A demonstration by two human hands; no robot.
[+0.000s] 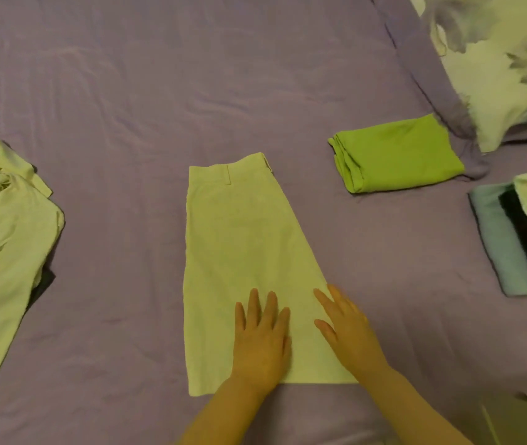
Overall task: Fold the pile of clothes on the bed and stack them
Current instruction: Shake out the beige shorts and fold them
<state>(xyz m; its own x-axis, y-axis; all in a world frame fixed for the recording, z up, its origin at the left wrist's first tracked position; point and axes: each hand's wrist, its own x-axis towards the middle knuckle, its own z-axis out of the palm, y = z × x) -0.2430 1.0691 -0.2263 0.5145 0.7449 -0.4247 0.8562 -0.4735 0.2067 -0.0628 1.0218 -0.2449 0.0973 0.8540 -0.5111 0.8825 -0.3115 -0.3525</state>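
Covering nearly the whole view, the bed (159, 75) carries a wrinkled lavender sheet. A patterned pillow (506, 59) lies at its far right corner. At the left edge I see the unfolded pile of pale clothes (2, 239), rumpled, with something dark showing under it.

Centre: the pale yellow-green shorts (239, 252) lie flat, folded lengthwise, waistband at the far end, hem toward me. To the right, well apart from them, sits a folded bright green garment (397, 152). Further right, at the frame edge, a stack of folded clothes (519, 239): light blue at the bottom, a dark piece above, a pale one on top.

Both forearms reach in from the bottom edge. My left hand (262, 342) lies palm-down on the near half of the shorts, fingers (271, 309) straight and slightly spread, pressing the cloth and gripping nothing. My right hand (348, 332) lies flat, fingers extended toward the upper left, over the slanted right edge of the shorts near the hem, partly on cloth and partly on sheet; it also holds nothing.
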